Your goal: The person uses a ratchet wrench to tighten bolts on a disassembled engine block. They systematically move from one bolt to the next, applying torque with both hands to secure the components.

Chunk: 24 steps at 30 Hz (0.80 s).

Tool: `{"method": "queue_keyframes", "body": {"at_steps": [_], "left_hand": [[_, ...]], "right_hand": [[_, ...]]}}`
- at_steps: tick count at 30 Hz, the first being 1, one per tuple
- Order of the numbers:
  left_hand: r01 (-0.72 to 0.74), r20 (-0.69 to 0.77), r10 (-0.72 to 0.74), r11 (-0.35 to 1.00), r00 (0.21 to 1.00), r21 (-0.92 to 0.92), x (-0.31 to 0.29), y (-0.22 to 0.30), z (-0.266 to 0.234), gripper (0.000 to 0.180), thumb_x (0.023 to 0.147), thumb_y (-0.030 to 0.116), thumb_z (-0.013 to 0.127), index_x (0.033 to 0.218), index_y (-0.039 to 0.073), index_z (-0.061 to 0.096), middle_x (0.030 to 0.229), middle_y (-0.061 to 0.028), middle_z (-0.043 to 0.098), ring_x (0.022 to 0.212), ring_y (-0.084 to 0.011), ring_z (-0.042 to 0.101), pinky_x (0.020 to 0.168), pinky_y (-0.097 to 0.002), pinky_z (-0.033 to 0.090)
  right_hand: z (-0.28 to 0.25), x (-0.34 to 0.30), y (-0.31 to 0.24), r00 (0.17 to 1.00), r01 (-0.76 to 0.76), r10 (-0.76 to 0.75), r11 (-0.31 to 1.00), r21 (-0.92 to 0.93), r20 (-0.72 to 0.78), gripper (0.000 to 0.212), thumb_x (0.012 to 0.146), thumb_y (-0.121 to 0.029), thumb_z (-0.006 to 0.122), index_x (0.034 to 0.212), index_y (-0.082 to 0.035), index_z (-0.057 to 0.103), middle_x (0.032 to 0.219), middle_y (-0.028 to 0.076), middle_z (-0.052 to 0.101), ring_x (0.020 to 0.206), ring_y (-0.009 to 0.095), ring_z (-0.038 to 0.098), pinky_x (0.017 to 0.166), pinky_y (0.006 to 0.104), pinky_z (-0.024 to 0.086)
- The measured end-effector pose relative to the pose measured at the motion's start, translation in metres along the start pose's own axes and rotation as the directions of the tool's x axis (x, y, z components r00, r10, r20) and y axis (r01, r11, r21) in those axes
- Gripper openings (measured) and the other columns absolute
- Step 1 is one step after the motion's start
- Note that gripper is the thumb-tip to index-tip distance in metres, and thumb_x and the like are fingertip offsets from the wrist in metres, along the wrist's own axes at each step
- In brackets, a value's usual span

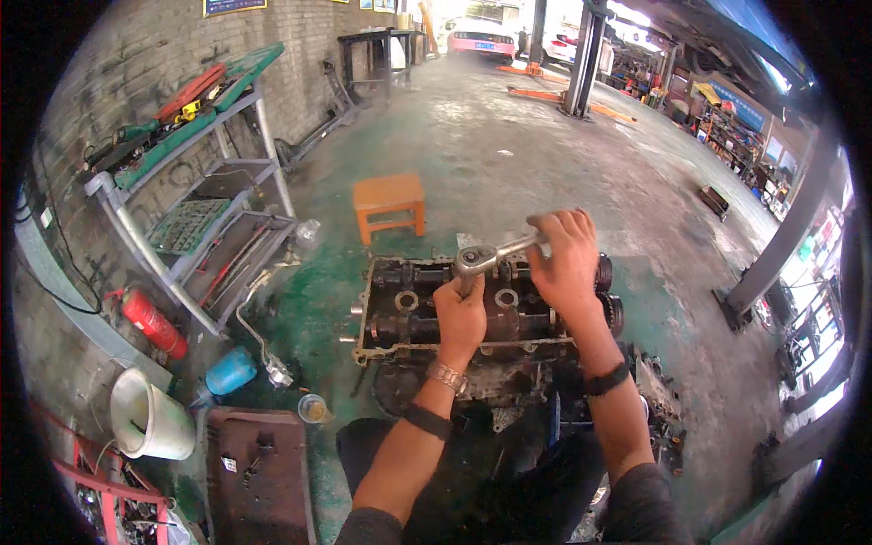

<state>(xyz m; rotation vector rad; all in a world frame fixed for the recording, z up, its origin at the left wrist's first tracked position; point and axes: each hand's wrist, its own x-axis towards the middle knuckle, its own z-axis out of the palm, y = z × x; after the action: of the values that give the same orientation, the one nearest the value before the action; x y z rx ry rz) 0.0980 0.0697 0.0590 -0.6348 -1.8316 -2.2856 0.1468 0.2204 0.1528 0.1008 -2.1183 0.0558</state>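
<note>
Two hands share one ratchet wrench [479, 260] in my remote view: the left hand [460, 318] is closed just below its head, and the right hand [565, 259] wraps the far part of its handle [516, 245]. The wrench stands over the opened engine part [527, 327], which lies between the person and the orange stool [389, 193]. Its lower end is hidden, so I cannot tell how it seats. I'd keep the left hand steady, hold the head square and swing the handle level, easing off if anything tilts.
</note>
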Motion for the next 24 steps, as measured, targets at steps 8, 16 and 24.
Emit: {"method": "queue_keyframes", "body": {"at_steps": [8,16,24], "left_hand": [[-0.099,-0.020,0.101,0.991,0.995,0.086,-0.002,-0.004,-0.001,0.037,0.098,0.009,0.060,0.069,-0.004,0.042,0.060,-0.0025,0.036,0.062,-0.0141,0.029,0.057,-0.0371,0.028],[-0.014,0.033,0.013,1.000,0.999,0.026,0.002,-0.018,-0.007,0.032,0.101,0.027,0.055,0.084,0.000,0.053,0.063,-0.0056,0.046,0.057,-0.0174,0.041,0.056,-0.0396,0.037],[0.000,0.079,0.001,1.000,0.997,-0.017,0.005,-0.030,-0.010,0.040,0.106,0.022,0.058,0.073,0.001,0.048,0.061,-0.0022,0.041,0.057,-0.0139,0.033,0.054,-0.0357,0.030]], "right_hand": [[-0.121,-0.074,-0.072,0.976,0.056,-0.063,0.998,0.040,0.209,0.057,0.078,-0.015,0.081,0.128,0.004,0.062,0.111,0.021,0.069,0.082,0.034,0.069,0.068,0.0420,0.057],[-0.138,-0.075,-0.094,0.911,-0.036,-0.084,0.959,0.280,0.404,0.061,0.074,-0.005,0.078,0.131,0.007,0.060,0.123,0.028,0.066,0.086,0.038,0.071,0.071,0.0404,0.057],[-0.126,-0.042,-0.059,0.942,0.050,-0.068,0.997,0.062,0.330,0.050,0.080,-0.008,0.072,0.128,0.002,0.062,0.120,0.020,0.067,0.101,0.037,0.066,0.095,0.0474,0.050]]}}
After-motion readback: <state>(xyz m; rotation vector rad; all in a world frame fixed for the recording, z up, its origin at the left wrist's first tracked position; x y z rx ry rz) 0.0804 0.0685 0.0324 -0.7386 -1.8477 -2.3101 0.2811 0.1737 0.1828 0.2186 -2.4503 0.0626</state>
